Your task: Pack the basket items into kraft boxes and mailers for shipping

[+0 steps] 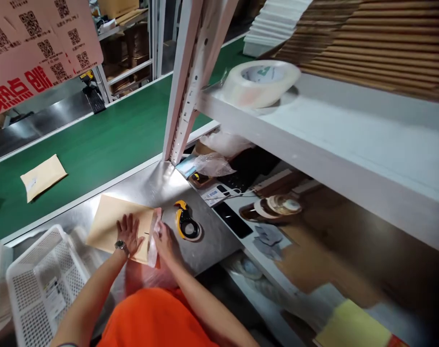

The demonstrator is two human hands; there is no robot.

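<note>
A tan padded envelope lies on the metal worktop in front of me. My left hand, with a watch on its wrist, lies flat on the envelope with fingers spread. At the envelope's right end is a pale, pinkish translucent strip, and my right hand has its fingers closed on that edge. Part of the right fingers is hard to make out. Just right of my right hand a yellow and black tape dispenser lies on the worktop, apart from both hands.
A white plastic basket stands at left. Behind the worktop runs a green conveyor belt carrying another envelope. A shelf upright rises ahead; the upper shelf holds a tape roll. Below are a phone and a bottle.
</note>
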